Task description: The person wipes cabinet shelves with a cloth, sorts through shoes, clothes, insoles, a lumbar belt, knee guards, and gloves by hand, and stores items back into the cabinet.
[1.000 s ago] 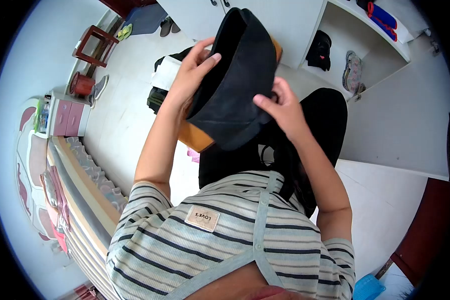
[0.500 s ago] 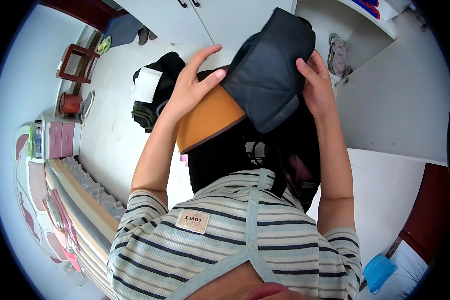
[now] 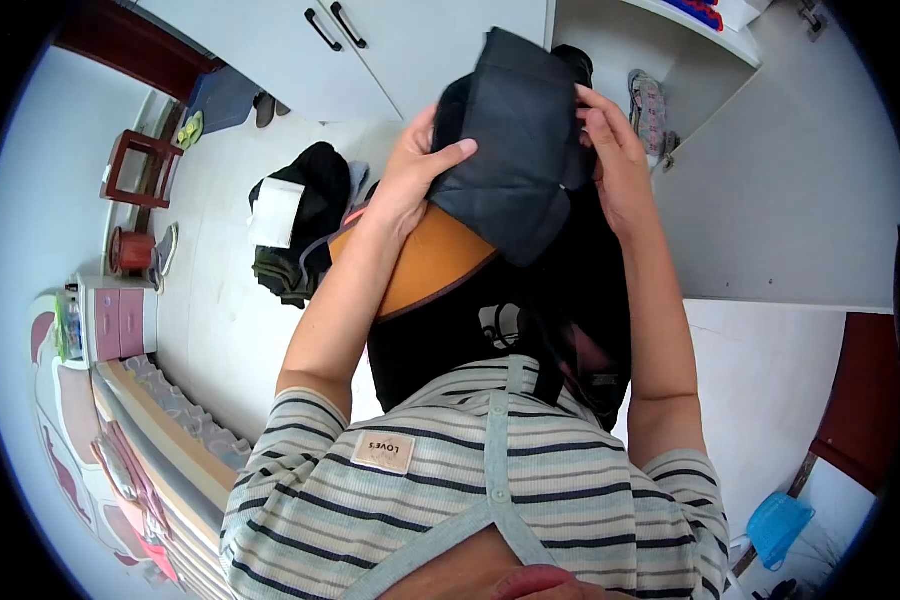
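Observation:
A stiff, folded dark grey fabric piece (image 3: 515, 150) with seams and a pointed lower flap is held up over my lap; its exact kind is unclear. My left hand (image 3: 420, 175) grips its left edge, thumb on the front and the other fingers hidden behind. On the opposite edge, my right hand (image 3: 615, 165) has its thumb and fingers closed around the side. Under the left wrist lies an orange-brown panel (image 3: 435, 255) with dark edging, resting on my black-clothed lap and partly covered by the dark piece.
Black clothes (image 3: 315, 180) with a white item (image 3: 277, 213) on top lie on the floor at left. Ahead stands a white cabinet (image 3: 370, 75), its door (image 3: 780, 210) swung out at right. A patterned shoe-like item (image 3: 648, 110) sits inside. A wooden stool (image 3: 140, 165) is farther left.
My left hand has moved from spread fingers beside the dark piece to gripping its left edge. The piece has turned more upright and shifted left. The whole view has shifted slightly.

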Tool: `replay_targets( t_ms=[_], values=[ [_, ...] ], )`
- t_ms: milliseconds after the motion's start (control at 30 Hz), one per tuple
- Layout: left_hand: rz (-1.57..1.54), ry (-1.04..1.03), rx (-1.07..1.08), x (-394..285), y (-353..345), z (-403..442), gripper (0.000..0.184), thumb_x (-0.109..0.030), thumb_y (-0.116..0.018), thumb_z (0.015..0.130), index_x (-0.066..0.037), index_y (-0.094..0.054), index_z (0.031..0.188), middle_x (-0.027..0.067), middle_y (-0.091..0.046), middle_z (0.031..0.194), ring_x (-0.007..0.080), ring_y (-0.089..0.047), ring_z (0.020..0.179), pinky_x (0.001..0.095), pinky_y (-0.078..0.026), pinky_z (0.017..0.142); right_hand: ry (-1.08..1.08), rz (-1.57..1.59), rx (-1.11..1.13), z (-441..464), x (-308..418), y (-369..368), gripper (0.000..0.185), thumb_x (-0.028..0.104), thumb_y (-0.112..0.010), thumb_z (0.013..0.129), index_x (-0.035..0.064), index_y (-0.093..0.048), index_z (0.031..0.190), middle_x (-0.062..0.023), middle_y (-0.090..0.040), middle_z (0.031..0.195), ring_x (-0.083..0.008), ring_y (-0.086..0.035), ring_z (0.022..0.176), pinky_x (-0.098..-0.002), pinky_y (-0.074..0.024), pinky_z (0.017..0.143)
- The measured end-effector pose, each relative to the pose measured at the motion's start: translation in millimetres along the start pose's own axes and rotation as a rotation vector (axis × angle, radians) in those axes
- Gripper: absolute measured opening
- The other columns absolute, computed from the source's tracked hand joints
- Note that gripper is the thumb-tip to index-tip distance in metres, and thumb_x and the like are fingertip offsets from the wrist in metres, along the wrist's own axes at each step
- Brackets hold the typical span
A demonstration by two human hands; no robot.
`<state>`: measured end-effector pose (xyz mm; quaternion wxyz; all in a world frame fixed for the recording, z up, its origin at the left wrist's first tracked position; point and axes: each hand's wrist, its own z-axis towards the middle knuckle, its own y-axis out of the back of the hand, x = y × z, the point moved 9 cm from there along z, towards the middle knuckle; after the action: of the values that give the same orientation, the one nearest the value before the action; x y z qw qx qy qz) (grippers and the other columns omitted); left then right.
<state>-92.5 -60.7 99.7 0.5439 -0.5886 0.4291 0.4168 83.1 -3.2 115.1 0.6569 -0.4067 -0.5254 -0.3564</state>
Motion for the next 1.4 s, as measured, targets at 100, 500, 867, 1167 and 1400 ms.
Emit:
replay_targets(
  t_ms=[100,500,867,1167,1400],
  values=[
    [-0.102,-0.07,-0.136,-4,13,-3,0.061,0.002,-0.063,0.077,-0.001,-0.035,0.131,0.0106,-0.054,0.116,0.0181,-0.054,0.105,0.0287,-0.043,0.092,-0.063,0.226,-0.108,-9,4,6,0.041,0.02,-0.055,0.089,0.0079,-0.044,0.127,-0.0056,-0.058,0.103,-0.0112,-0.053,0.093,-0.0251,-0.0439,0.08],
    [0.042,0.009,-0.081,9,-3,-12,0.056,-0.008,-0.065,0.081,-0.002,-0.037,0.128,0.0102,-0.05,0.121,0.0173,-0.048,0.11,0.0312,-0.04,0.094,0.145,-0.099,-0.05,-14,9,-11,0.039,0.001,-0.058,0.084,0.0054,-0.051,0.122,-0.0068,-0.059,0.106,-0.0115,-0.056,0.094,-0.0248,-0.0435,0.085],
    [-0.07,-0.088,-0.107,4,8,-16,0.047,-0.007,-0.059,0.084,-0.003,-0.039,0.126,0.0084,-0.05,0.122,0.017,-0.047,0.113,0.0312,-0.037,0.096,-0.091,-0.176,0.103,-28,-46,-39,0.051,0.023,-0.063,0.084,0.001,-0.042,0.125,-0.014,-0.054,0.114,-0.0205,-0.052,0.105,-0.03,-0.0393,0.091],
    [-0.478,-0.057,-0.298,6,37,-13,0.035,-0.02,-0.059,0.087,-0.005,-0.048,0.116,0.0098,-0.057,0.111,0.0209,-0.058,0.1,0.0345,-0.047,0.088,-0.159,-0.151,0.26,-37,-50,-44,0.048,0.021,-0.063,0.083,0.0016,-0.046,0.123,-0.0111,-0.057,0.112,-0.0181,-0.054,0.101,-0.0291,-0.0398,0.09],
    [-0.235,-0.087,-0.193,5,25,-6,0.047,-0.023,-0.053,0.09,-0.001,-0.036,0.128,0.0142,-0.051,0.119,0.0211,-0.052,0.108,0.0336,-0.044,0.089,-0.158,-0.11,0.105,-28,-30,-9,0.047,0.021,-0.065,0.082,0.001,-0.048,0.121,-0.0086,-0.058,0.109,-0.0154,-0.054,0.099,-0.0285,-0.0412,0.089]
  ],
)
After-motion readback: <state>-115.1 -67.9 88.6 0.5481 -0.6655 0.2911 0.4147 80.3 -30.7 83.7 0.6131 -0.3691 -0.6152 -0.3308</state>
